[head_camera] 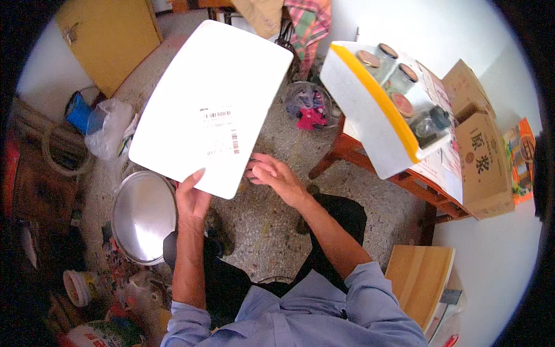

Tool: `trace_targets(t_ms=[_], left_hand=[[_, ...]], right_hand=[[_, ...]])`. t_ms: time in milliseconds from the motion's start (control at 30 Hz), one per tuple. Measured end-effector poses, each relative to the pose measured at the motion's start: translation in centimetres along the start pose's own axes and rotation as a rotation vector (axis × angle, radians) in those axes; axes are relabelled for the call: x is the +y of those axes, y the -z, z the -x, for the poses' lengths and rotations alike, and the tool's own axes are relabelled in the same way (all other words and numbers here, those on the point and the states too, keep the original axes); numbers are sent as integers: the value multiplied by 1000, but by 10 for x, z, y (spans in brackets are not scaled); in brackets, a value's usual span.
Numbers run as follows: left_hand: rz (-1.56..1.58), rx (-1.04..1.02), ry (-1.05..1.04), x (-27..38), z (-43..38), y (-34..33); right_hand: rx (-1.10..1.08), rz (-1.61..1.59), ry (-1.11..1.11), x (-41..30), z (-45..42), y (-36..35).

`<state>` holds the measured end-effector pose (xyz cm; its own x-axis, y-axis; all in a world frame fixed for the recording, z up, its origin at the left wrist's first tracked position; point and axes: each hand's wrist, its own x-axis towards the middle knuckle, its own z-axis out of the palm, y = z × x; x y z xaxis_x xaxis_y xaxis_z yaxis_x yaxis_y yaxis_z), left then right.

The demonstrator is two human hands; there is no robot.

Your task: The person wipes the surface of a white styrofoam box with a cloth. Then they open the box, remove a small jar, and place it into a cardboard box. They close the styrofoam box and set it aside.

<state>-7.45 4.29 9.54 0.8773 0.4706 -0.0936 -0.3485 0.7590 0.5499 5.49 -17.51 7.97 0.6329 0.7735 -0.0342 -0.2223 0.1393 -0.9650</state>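
Note:
A white flat panel (208, 95) with rounded corners is held tilted in front of me. It bears barcodes and small print on its lower half. My left hand (190, 197) grips its lower edge, the thumb on the upper face and the fingers hidden behind. At the panel's lower right edge is my right hand (273, 175), its fingers loosely curled; whether they touch the edge or hold it cannot be made out. Below and left of the panel, a round metal tray (145, 217) stands near my left knee.
At right, a wooden table (401, 184) bears a white yellow-rimmed container (357, 108), several lidded glass jars (405, 78) and cardboard boxes (485, 160). A transparent basin (327, 102) holding cloth stands on the floor. Wooden boards (418, 282) lean lower right; a plastic bag (108, 130) lies left.

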Motion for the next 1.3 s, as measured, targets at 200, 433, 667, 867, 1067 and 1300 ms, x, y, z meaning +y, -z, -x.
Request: trace_targets(t_ms=[200, 433, 667, 867, 1067, 1300], left_hand=[[5, -130, 104, -41, 53, -31], [141, -172, 20, -27, 97, 9], [-397, -159, -18, 1, 133, -30], [-440, -132, -12, -23, 145, -64], [-190, -194, 77, -46, 127, -77], [32, -210, 189, -66, 74, -70]], right_hand=[[209, 1, 205, -44, 53, -31], [235, 111, 262, -75, 134, -4], [216, 354, 289, -93, 195, 30], [443, 423, 333, -128, 224, 23], [528, 434, 448, -151, 247, 29], [464, 277, 404, -159, 229, 48]])
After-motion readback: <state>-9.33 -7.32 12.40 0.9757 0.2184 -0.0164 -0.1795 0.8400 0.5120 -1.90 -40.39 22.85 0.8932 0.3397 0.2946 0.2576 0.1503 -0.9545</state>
